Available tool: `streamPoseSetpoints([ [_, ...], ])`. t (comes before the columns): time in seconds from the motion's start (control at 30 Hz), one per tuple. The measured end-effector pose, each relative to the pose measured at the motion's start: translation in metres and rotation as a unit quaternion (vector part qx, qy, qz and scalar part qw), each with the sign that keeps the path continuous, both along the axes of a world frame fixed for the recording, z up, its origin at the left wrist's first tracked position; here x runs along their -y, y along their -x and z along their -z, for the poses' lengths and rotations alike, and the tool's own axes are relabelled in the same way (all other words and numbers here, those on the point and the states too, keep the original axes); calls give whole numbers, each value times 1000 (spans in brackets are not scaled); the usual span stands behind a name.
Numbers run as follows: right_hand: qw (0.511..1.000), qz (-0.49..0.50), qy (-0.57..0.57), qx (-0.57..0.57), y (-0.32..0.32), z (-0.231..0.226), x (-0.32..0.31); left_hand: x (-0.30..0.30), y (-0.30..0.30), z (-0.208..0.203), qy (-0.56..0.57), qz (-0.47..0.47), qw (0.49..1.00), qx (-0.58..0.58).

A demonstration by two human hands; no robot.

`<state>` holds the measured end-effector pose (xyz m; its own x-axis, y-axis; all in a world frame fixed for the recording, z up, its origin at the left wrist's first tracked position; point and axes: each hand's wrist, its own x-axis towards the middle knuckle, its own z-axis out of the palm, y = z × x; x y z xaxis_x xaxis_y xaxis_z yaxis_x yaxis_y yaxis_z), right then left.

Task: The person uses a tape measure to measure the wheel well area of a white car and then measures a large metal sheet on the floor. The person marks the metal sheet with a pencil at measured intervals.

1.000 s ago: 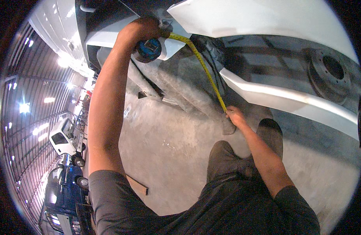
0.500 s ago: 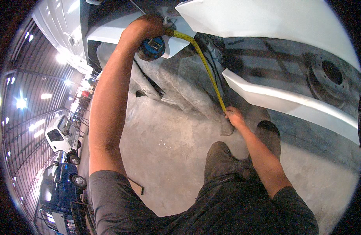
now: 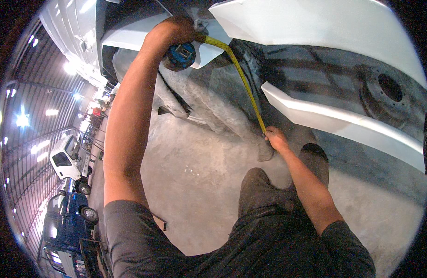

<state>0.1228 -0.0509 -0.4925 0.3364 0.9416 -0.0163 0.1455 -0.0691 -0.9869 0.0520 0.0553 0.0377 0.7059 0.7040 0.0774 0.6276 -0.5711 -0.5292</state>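
Tape of thin yellow metal is bending sharply above a mottled grey floor in the head view. The left hand, reaching far with wrist bent, is holding the tape's round blue-and-black case, its fingertips being hidden; the right hand, nearer, is pinching the tape's lower stretch.

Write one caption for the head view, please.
Left hand holds a blue tape measure, right hand its yellow tape, near white panels.
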Motion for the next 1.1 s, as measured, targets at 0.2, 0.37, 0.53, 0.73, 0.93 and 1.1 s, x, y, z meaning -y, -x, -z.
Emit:
streamPoseSetpoints([
  [0.2, 999, -19, -1, -32, -1, -4, 9, -1, 18, 2, -44, 74, 996, 6],
  [0.37, 998, 26, -3, -59, -39, 37, 2, 22, -5, -8, -37, 44, 998, 37],
  [0.53, 999, 17, 17, 48, -60, 48, 50, 47, 47, 4, 2, -8, 999, 44],
  [0.73, 999, 26, 14, 30, -42, 16, 107, 72, 194, 46, 113, -65, 991, 20],
  [0.93, 984, -44, -43, 164, -40, -25, 115, 84, 394, 169, 304, -169, 937, 41],
  [1.1, 973, -129, -50, 185, -10, -146, 132, 191, 615, 304, 395, -328, 848, 133],
])
